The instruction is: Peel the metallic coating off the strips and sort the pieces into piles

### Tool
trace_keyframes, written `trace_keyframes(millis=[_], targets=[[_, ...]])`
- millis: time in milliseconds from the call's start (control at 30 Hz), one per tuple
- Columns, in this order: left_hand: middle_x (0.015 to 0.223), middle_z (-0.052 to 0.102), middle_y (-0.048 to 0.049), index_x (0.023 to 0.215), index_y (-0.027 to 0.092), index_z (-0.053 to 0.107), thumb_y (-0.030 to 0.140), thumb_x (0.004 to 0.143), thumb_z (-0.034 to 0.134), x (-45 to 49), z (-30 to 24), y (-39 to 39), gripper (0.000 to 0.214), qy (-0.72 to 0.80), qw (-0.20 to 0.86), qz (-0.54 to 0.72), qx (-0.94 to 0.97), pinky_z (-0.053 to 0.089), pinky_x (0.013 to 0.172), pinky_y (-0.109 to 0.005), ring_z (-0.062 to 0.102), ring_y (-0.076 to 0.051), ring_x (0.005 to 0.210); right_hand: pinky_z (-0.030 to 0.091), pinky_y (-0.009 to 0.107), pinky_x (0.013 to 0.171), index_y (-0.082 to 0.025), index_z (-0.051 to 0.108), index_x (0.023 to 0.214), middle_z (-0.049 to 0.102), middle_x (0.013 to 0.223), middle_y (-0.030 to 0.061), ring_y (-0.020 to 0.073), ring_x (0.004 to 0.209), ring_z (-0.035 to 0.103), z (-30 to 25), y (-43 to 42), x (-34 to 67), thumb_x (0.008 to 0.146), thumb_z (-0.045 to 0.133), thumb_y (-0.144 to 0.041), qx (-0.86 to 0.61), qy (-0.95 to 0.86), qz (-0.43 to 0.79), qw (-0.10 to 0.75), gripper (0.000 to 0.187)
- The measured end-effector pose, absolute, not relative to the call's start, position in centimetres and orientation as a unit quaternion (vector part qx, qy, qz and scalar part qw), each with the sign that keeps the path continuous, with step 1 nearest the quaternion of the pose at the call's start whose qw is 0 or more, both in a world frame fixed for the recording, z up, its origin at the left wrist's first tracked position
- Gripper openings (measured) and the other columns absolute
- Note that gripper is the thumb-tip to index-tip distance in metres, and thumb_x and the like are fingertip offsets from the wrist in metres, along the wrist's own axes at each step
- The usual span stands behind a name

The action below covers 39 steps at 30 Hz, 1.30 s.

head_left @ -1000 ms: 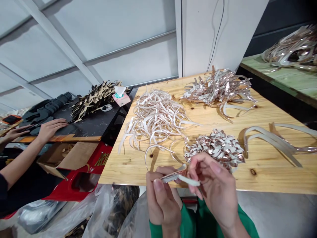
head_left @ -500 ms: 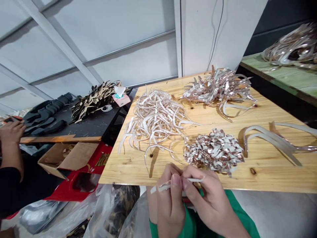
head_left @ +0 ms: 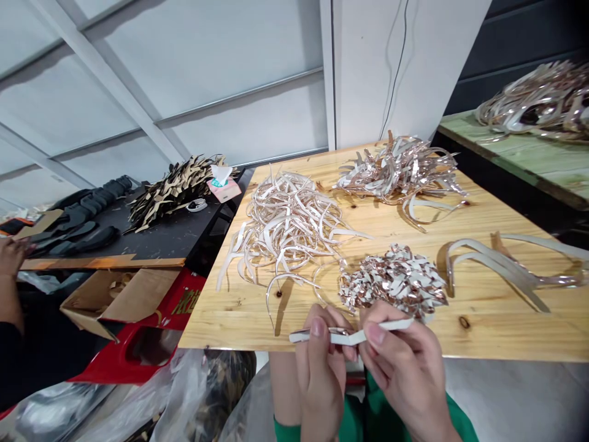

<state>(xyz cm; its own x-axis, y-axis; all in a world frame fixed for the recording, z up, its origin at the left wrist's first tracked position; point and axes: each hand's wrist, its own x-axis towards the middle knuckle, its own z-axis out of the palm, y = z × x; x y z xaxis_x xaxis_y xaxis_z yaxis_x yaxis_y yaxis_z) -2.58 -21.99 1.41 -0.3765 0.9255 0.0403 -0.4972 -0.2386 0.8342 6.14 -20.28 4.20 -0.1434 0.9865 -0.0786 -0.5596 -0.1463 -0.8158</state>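
Note:
Above the table's near edge, a narrow white strip with a shiny rose-gold side [head_left: 343, 337] is pinched between my two hands. My left hand [head_left: 319, 368] grips its left part under the thumb. The right part, bent slightly upward, sits between the thumb and fingers of my right hand [head_left: 405, 362]. Just beyond my right hand lies a heap of small white and rose-gold cut pieces [head_left: 396, 279]. A loose pile of long thin curved strips [head_left: 294, 218] spreads to the left on the wooden table [head_left: 239, 319].
At the back is a bundle of wider shiny strips [head_left: 405, 169]; a few long strips [head_left: 515, 267] lie at right. On the dark table at left are black sole-shaped pieces [head_left: 87, 236], brown-black scraps [head_left: 179, 190] and a tissue pack [head_left: 224, 184]. A co-worker's hand [head_left: 11, 255] shows at far left.
My hands have moved slightly apart, my right hand shifting right. More of the strip now shows between and beyond them. The co-worker's hand has moved left, and the view has shifted a little.

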Motion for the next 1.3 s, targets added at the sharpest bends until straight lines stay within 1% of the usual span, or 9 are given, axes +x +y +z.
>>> trace_keyframes(millis=[167, 367, 500, 567, 700, 833, 1067, 1167, 1300], targets=[[0.063, 0.043, 0.0037, 0.068, 0.019, 0.049, 0.037, 0.103, 0.065, -2.2, 3.0, -21.4, 0.043, 0.241, 0.605, 0.738, 0.180, 0.043, 0.060, -0.023, 0.041, -0.010, 0.056, 0.018, 0.022, 0.036, -0.021, 0.061, 0.062, 0.035, 0.048, -0.0091, 0.0055, 0.034, 0.024, 4.7, -19.4, 6.1, 0.094, 0.076, -0.034, -0.240, -0.280, 0.700, 0.612, 0.038], [0.063, 0.032, 0.0097, 0.067, 0.018, 0.045, 0.022, 0.081, 0.091, -2.4, 4.5, -20.8, 0.048, 0.212, 0.701, 0.680, -0.022, 0.037, 0.051, -0.016, 0.029, -0.004, 0.050, 0.019, 0.023, 0.038, -0.023, 0.053, 0.064, 0.028, 0.048, -0.0104, 0.0068, 0.038, 0.013, 5.8, -18.9, 6.6, 0.096, 0.071, -0.035, -0.185, -0.201, 0.740, 0.615, 0.038], [0.063, 0.041, 0.0047, 0.063, 0.020, 0.047, 0.057, 0.081, 0.087, -1.8, 3.7, -21.1, 0.057, 0.287, 0.643, 0.708, 0.058, 0.043, 0.055, -0.023, 0.040, -0.011, 0.055, 0.030, 0.024, 0.044, -0.023, 0.054, 0.064, 0.032, 0.048, -0.0091, 0.0076, 0.039, 0.023, 5.3, -19.1, 6.7, 0.096, 0.072, -0.036, -0.204, -0.235, 0.714, 0.627, 0.039], [0.064, 0.047, 0.0025, 0.063, 0.020, 0.054, 0.065, 0.081, 0.085, -1.1, 2.6, -21.5, 0.057, 0.349, 0.573, 0.731, 0.127, 0.045, 0.060, -0.025, 0.044, -0.012, 0.059, 0.029, 0.023, 0.044, -0.022, 0.055, 0.064, 0.036, 0.049, -0.0085, 0.0075, 0.039, 0.027, 4.9, -19.2, 6.5, 0.096, 0.074, -0.036, -0.220, -0.261, 0.717, 0.608, 0.039], [0.069, 0.053, 0.0021, 0.079, 0.020, 0.069, 0.058, 0.079, 0.090, 0.1, 0.6, -22.2, 0.044, 0.461, 0.493, 0.728, 0.122, 0.041, 0.055, -0.024, 0.045, -0.012, 0.059, 0.025, 0.022, 0.042, -0.022, 0.056, 0.067, 0.035, 0.050, -0.0082, 0.0080, 0.041, 0.026, 4.7, -19.2, 6.2, 0.098, 0.071, -0.038, -0.210, -0.269, 0.750, 0.567, 0.039], [0.062, 0.039, 0.0055, 0.069, 0.019, 0.054, 0.061, 0.078, 0.089, 0.2, 1.0, -22.2, 0.055, 0.423, 0.556, 0.713, 0.053, 0.034, 0.050, -0.020, 0.035, -0.009, 0.056, 0.043, 0.025, 0.052, -0.023, 0.053, 0.068, 0.034, 0.052, -0.0093, 0.0084, 0.042, 0.025, 5.6, -19.1, 6.0, 0.098, 0.068, -0.036, -0.179, -0.200, 0.763, 0.588, 0.036], [0.060, 0.040, 0.0077, 0.066, 0.018, 0.050, 0.048, 0.075, 0.096, -1.4, 3.5, -21.2, 0.056, 0.355, 0.590, 0.725, 0.025, 0.038, 0.049, -0.017, 0.034, -0.006, 0.050, 0.039, 0.023, 0.047, -0.024, 0.056, 0.070, 0.032, 0.053, -0.0075, 0.0101, 0.042, 0.031, 6.5, -19.8, 5.7, 0.100, 0.064, -0.033, -0.176, -0.133, 0.711, 0.668, 0.033], [0.061, 0.043, 0.0082, 0.069, 0.018, 0.053, 0.044, 0.076, 0.096, -2.2, 3.5, -20.8, 0.052, 0.358, 0.515, 0.778, 0.044, 0.042, 0.048, -0.016, 0.037, -0.006, 0.049, 0.044, 0.024, 0.052, -0.024, 0.058, 0.074, 0.038, 0.060, -0.0054, 0.0112, 0.049, 0.041, 6.2, -20.1, 5.5, 0.102, 0.065, -0.036, -0.192, -0.126, 0.694, 0.682, 0.031], [0.061, 0.047, 0.0068, 0.073, 0.020, 0.056, 0.051, 0.090, 0.082, -2.4, 2.9, -21.0, 0.044, 0.353, 0.386, 0.842, 0.134, 0.046, 0.049, -0.019, 0.043, -0.009, 0.049, 0.050, 0.029, 0.059, -0.026, 0.064, 0.088, 0.048, 0.070, -0.0023, 0.0164, 0.062, 0.052, 4.8, -19.7, 5.2, 0.099, 0.066, -0.059, -0.228, -0.178, 0.717, 0.634, 0.035]])
